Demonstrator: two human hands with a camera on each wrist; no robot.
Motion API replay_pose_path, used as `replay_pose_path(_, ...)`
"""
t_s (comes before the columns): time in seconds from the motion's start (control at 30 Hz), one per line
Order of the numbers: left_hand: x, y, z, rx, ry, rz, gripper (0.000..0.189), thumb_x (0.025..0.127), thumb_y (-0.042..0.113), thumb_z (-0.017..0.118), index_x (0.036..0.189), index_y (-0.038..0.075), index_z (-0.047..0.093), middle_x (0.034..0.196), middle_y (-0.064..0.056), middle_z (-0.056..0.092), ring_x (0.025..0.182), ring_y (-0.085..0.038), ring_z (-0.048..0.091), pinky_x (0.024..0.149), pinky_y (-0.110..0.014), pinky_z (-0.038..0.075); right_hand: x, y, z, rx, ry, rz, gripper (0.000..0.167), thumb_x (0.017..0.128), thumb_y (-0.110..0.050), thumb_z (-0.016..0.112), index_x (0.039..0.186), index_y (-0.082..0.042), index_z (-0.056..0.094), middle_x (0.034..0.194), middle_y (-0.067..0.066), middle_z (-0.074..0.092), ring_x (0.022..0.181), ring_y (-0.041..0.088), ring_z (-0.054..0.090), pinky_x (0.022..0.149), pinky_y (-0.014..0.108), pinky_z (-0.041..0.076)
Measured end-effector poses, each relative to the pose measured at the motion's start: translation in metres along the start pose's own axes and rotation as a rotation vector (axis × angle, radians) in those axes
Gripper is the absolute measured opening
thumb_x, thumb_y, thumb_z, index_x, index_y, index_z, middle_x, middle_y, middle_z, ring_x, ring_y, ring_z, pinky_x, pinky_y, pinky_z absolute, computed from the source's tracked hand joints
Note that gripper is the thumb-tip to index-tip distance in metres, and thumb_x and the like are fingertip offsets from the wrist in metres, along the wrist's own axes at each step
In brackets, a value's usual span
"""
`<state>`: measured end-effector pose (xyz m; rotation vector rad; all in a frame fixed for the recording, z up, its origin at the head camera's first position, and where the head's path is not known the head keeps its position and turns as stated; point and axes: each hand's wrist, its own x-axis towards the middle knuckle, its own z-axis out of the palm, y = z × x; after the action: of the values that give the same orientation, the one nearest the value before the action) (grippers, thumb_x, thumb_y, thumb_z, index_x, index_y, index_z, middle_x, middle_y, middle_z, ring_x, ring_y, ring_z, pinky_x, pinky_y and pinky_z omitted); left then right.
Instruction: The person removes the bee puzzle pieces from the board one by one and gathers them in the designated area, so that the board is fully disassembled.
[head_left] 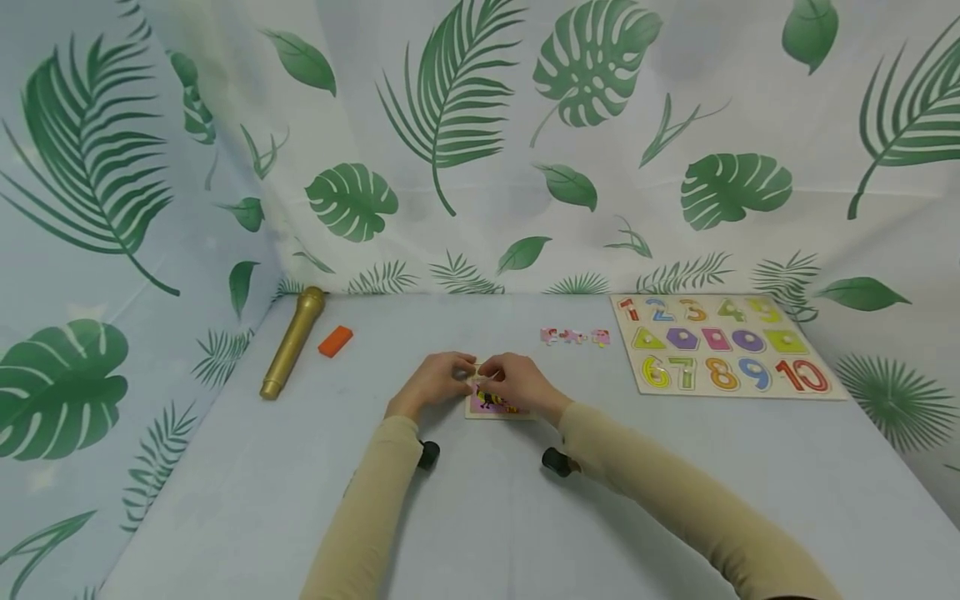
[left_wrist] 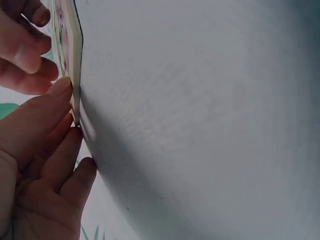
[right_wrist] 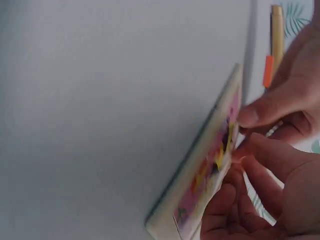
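Note:
A small jigsaw puzzle board (head_left: pixel 474 414) with a pale wooden rim and a pink, yellow and black picture lies on the table between both hands. My left hand (head_left: pixel 438 383) grips its left edge; in the left wrist view the thumb (left_wrist: pixel 61 87) lies on the rim, with the other fingers beside and below it. My right hand (head_left: pixel 525 386) bends over the board, thumb and fingers pinched together at its upper part. In the right wrist view, these fingertips pinch a small puzzle piece (right_wrist: pixel 239 159), mostly hidden, right at the picture's edge.
Loose pink puzzle pieces (head_left: pixel 573 337) lie in a row behind the board. At right is a wooden number-and-shape board (head_left: pixel 630 367). A gold microphone (head_left: pixel 292 343) and an orange block (head_left: pixel 335 341) lie at left. A leaf-print cloth (head_left: pixel 480 233) stands behind the table.

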<state>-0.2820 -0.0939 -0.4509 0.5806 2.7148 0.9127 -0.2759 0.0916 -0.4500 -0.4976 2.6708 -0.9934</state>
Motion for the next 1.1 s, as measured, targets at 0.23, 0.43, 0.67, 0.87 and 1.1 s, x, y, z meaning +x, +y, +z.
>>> replay_pose_path(0.23,0.001,0.0008,-0.0025,0.003,-0.018,0.009,0.035,0.086,0.008,0.075,0.118,-0.002,0.068,0.138,-0.009,0.057,0.134,-0.028,0.046,0.112,-0.04,0.035,0.0008,-0.0007,0.007,-0.047,0.032,-0.061,0.025,0.087,-0.014,0.074,0.108,-0.002,0.071,0.091,0.007,0.062,0.082,0.017,0.053,0.076,0.033,0.049)
replay_pose_path(0.43,0.0015,0.0011,-0.0027,0.015,-0.024,0.002,0.035,0.085,0.008,0.075,0.118,-0.001,0.069,0.138,-0.008,0.057,0.133,-0.027,0.046,0.112,-0.04,0.035,0.0016,-0.0024,0.0061,-0.06,0.005,-0.062,0.025,0.086,-0.014,0.074,0.109,-0.003,0.071,0.091,0.007,0.059,0.082,0.017,0.05,0.074,0.031,0.047)
replay_pose_path(0.67,0.0024,0.0013,-0.0028,0.017,-0.025,-0.002,0.034,0.085,0.008,0.075,0.118,0.0,0.069,0.138,-0.008,0.057,0.133,-0.027,0.046,0.112,-0.041,0.035,0.0033,-0.0019,0.0069,-0.074,0.005,-0.083,0.027,0.086,-0.012,0.074,0.111,-0.002,0.071,0.096,0.009,0.06,0.084,0.018,0.052,0.076,0.034,0.048)
replay_pose_path(0.87,0.0026,0.0013,-0.0024,0.017,-0.03,-0.007,0.034,0.085,0.007,0.075,0.118,0.0,0.069,0.139,-0.008,0.057,0.134,-0.027,0.045,0.112,-0.04,0.035,0.0032,-0.0007,0.0088,-0.067,0.012,-0.064,0.03,0.086,-0.012,0.075,0.114,-0.003,0.071,0.101,0.01,0.058,0.083,0.019,0.052,0.076,0.032,0.047)
replay_pose_path(1.1,0.0029,-0.0007,-0.0002,-0.005,-0.024,-0.014,0.033,0.085,0.007,0.075,0.118,0.002,0.07,0.139,-0.008,0.056,0.135,-0.028,0.044,0.112,-0.042,0.035,0.0004,-0.0027,0.0098,-0.068,0.02,-0.052,0.029,0.087,-0.013,0.074,0.114,-0.005,0.069,0.102,0.009,0.059,0.087,0.019,0.055,0.079,0.035,0.05)
